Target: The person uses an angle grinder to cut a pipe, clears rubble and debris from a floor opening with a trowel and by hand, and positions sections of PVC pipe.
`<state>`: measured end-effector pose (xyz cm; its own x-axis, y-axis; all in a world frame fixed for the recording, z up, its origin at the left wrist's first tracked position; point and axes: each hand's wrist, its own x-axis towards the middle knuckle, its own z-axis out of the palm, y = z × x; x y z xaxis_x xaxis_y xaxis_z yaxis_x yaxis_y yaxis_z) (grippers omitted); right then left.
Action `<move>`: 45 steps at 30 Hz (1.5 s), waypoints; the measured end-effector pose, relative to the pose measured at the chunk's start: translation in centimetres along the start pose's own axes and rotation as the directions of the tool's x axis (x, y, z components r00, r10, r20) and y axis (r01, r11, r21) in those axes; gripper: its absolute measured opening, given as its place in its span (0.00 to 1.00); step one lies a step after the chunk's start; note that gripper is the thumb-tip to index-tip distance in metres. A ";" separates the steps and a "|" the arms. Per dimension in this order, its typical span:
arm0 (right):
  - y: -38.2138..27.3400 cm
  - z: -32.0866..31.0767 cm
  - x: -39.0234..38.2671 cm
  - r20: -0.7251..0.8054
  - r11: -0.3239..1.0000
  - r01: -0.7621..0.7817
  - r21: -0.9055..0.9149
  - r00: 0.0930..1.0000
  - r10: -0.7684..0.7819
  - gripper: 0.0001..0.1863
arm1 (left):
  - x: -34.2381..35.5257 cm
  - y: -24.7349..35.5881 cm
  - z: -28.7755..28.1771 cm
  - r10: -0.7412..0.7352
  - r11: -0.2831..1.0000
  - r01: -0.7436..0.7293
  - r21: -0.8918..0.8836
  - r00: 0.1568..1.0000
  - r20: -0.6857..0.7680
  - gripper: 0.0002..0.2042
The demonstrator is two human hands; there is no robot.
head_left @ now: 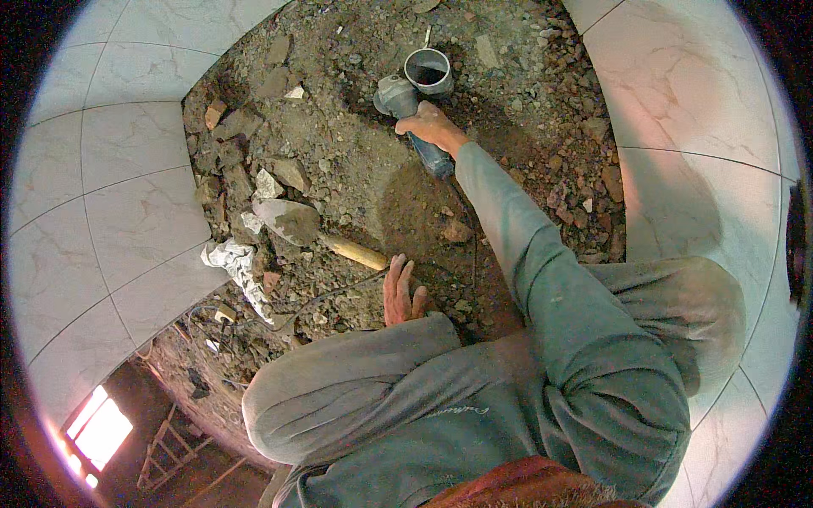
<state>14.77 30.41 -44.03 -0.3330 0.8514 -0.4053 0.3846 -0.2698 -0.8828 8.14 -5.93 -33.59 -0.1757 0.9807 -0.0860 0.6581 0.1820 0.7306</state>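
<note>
Right hand [432, 127] wrapped tight around a grinder [411, 118], its head set against the grey pipe [428, 70] standing in the rubble [356, 161]; left hand [400, 292] open, fingers spread flat on the dirt for support, beside a trowel [318, 233].

A patch of broken-up floor [373, 178], all earth, grit and rubble, lies between pale marbled tiles [127, 212] on its left edge and more of the same tiles [694, 102] along its right edge. Chunks of broken brick and stone [233, 135] pile against the left edge of the rubble. A crumpled white rag [237, 262] lies at the lower left edge, partly over the tile. Below the tiled floor, at the lower left, a bright window opening [100, 432] and a wooden frame [169, 449] show.
</note>
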 end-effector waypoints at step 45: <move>-1.2 0.6 -1.1 0.058 1.000 -0.014 0.022 0.998 0.012 0.25 | -0.3 0.8 -0.1 -0.067 0.996 0.066 -0.058 0.997 -0.025 0.21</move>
<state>14.20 29.52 -42.65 -0.3779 0.8204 -0.4292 0.3698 -0.2913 -0.8823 8.65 -6.13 -32.90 -0.2378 0.9641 -0.1178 0.6015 0.2414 0.7615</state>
